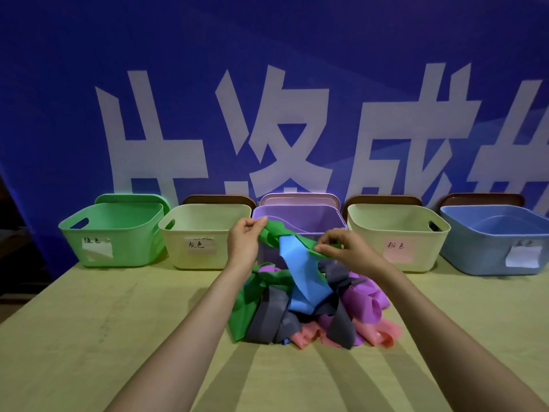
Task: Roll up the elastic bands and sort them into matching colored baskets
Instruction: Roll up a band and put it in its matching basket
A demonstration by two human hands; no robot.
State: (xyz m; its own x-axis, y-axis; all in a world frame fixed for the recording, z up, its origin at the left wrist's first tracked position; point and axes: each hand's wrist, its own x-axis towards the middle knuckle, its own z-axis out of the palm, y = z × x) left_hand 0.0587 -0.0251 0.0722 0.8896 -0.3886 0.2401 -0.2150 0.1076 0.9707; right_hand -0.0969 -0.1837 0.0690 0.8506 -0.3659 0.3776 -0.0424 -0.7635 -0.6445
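Note:
A heap of elastic bands (315, 310) in green, blue, grey, purple and pink lies on the table in front of the baskets. Both hands hold a green band (274, 231) stretched above the heap. My left hand (245, 239) pinches its upper left end. My right hand (346, 248) pinches it lower on the right. A blue band (300, 272) hangs over the green one down into the heap. Behind stand a green basket (113, 233), a cream basket (205, 236), a purple basket (300, 217), a second cream basket (398, 236) and a blue basket (496, 239).
The wooden table (104, 322) runs toward me with open surface left and right of the heap. Lids lean behind the baskets against a blue banner wall (267, 84) with large white characters. Paper labels are stuck on the basket fronts.

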